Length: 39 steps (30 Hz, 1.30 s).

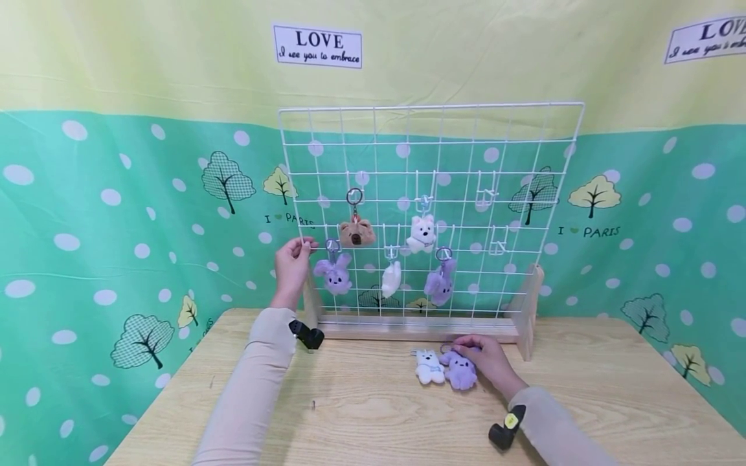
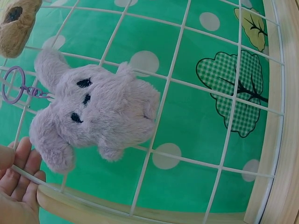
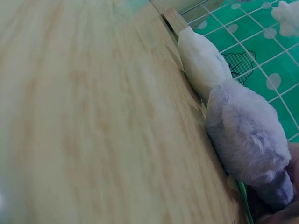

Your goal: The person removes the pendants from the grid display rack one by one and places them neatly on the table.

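Observation:
My left hand grips the left edge wire of a white grid rack, thumb on one side and fingers behind. Close to that hand a purple bunny keychain hangs from a hook by its ring. On the table in front of the rack, my right hand pinches another purple bunny keychain near its ear and ring. Against that bunny lies a white bear keychain. The right wrist view shows the held bunny's plush body on the tabletop, with most of the hand out of frame.
Also on the rack hang a brown bear keychain, a white bear, a smaller white plush and a purple bunny. Two hooks at the right hold nothing. A wooden base supports the rack on the table.

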### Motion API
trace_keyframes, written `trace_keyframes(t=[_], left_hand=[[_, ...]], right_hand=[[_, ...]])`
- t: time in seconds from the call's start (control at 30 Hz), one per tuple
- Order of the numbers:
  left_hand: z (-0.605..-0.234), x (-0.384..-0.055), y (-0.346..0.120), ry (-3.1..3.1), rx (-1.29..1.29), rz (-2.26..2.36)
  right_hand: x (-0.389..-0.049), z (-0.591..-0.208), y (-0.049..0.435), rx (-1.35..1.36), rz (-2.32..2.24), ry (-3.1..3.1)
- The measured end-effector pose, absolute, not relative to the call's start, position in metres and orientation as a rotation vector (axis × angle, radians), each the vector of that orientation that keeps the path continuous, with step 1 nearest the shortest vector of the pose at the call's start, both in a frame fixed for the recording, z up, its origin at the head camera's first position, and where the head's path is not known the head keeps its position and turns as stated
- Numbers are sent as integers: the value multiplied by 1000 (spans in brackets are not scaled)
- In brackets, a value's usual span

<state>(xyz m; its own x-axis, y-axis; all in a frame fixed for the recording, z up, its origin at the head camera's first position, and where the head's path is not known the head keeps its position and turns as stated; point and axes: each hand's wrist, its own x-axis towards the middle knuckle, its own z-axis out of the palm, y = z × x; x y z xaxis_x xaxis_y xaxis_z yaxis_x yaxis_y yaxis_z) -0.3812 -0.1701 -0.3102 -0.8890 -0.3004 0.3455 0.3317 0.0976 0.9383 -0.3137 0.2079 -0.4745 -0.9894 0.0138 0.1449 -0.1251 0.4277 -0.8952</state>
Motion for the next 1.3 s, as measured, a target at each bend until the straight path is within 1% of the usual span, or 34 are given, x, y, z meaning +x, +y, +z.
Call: trace_keyframes(t=[0.13,0.53,0.73,1.0,1.3], left_hand=[[-311,-380,-169,-1931,-37,-1814],[-312,-381,-170,-1934,-23,-1829],[-311,-382,-170,-1934,-11,-1856],[-309,-381,-170,-1946,-22,-1840],[-309,-379,-170,-1941,-28,-1828]], right_hand=[[-313,-469,207,92,1635,-2518],[-313,-434,201,73,1717,-2441],[-316,-408,196,116,1627,-2369],[-321,-367,186,155,1616,-2201],[-333,-341,179,140,1619,-2133]])
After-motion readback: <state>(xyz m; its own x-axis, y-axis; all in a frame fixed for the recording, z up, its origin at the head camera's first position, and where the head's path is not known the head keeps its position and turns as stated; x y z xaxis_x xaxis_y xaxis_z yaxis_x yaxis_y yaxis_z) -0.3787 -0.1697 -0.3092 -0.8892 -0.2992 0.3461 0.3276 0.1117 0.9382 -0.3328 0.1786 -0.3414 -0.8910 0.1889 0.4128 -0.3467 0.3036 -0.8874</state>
